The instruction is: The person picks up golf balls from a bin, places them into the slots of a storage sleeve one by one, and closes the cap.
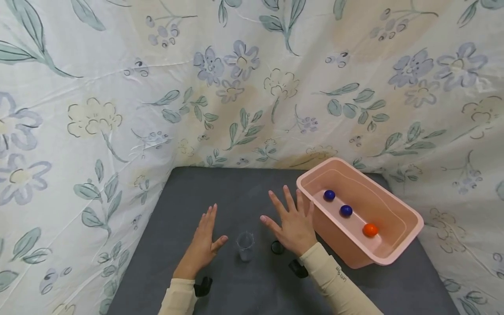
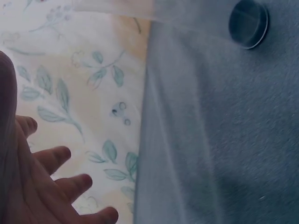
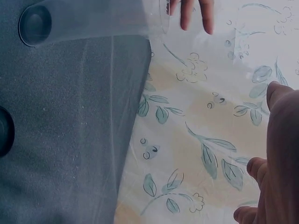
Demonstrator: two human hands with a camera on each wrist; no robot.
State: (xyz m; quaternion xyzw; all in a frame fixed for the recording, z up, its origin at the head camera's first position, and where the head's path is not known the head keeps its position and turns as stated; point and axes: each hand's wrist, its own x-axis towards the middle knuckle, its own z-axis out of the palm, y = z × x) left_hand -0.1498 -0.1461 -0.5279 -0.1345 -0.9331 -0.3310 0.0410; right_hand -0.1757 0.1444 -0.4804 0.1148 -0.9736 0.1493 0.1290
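Note:
A clear plastic cup (image 1: 246, 247) stands upright on the dark tabletop between the two hands. My left hand (image 1: 200, 245) is held to the left of the cup, fingers straight and thumb toward it, touching nothing. On the other side, my right hand (image 1: 293, 225) is spread wide with nothing in it, overlapping the near left wall of the bin in the head view. A small dark round lid-like disc (image 1: 277, 247) lies on the table just right of the cup. In the right wrist view the cup (image 3: 103, 21) shows side-on, its base toward the left.
A pink plastic bin (image 1: 397, 258) stands at the right of the dark table (image 1: 220, 188). Inside it lie two blue balls (image 1: 346, 211) and one orange ball (image 1: 370, 229). Floral cloth (image 1: 244, 109) hangs behind the table and along its sides.

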